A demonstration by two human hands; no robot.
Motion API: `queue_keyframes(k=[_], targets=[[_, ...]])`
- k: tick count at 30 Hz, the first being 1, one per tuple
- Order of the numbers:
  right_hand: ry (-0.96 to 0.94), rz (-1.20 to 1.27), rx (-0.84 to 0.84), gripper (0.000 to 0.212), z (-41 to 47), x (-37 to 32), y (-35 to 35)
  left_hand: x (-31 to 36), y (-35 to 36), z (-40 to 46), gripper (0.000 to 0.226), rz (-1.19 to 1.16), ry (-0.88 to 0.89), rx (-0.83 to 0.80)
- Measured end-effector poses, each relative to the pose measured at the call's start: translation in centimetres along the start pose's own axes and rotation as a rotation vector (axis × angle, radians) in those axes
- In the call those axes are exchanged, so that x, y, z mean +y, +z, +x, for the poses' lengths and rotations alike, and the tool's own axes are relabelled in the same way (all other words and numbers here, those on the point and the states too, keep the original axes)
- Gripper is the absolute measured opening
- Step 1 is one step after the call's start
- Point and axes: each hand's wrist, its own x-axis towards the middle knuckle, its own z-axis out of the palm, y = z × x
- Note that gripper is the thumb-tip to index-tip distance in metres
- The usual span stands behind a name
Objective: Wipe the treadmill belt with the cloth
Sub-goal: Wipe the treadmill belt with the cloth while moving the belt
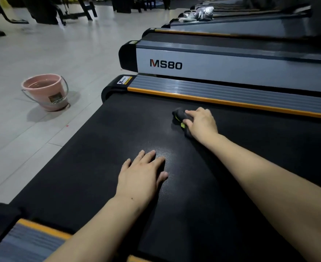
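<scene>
Cloth (180,116) sits bunched under the gripping right hand (202,122); left hand (143,173) lies flat, empty, on the belt (99,148).

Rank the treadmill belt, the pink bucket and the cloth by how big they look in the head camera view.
1. treadmill belt, by far the largest.
2. pink bucket, though it sits farther away on the floor.
3. cloth, partly hidden under the right hand.
</scene>
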Motion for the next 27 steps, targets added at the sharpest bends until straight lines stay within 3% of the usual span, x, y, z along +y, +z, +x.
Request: queue_keyframes(k=[5, 9, 11, 15, 17, 23, 27], targets=[[-0.302, 0.135, 0.014, 0.039, -11.5, -1.0, -2.3, -1.2, 0.3, 0.1, 0.043, -0.071, -0.019, 0.087], [-0.541, 0.214, -0.122, 0.045, -17.1, 0.6, -5.0, -1.4, 0.0, -0.3, 0.037, -0.136, -0.014, 0.204], [-0.520, 0.131, -0.073, 0.042, -13.3, 1.4, -4.4, -0.9, 0.1, -0.8, 0.034, -0.108, -0.010, 0.160], [-0.134, 0.049, -0.021, 0.038, -5.7, 1.7, -2.4, -0.4, 0.4, -1.8, 0.031, -0.047, -0.013, 0.079], [-0.134, 0.054, -0.019, 0.037, -6.5, 0.8, -2.6, -0.6, -0.1, -1.8, 0.031, -0.058, -0.023, 0.080], [-0.643, 0.257, -0.195, 0.040, -20.5, 3.0, -8.5, -1.0, -0.1, -2.1, 0.033, -0.075, -0.022, 0.025], [-0.785, 0.274, -0.273, 0.040, -23.5, 5.4, -11.2, -0.6, -0.4, -2.4, 0.037, -0.059, -0.028, 0.007]])
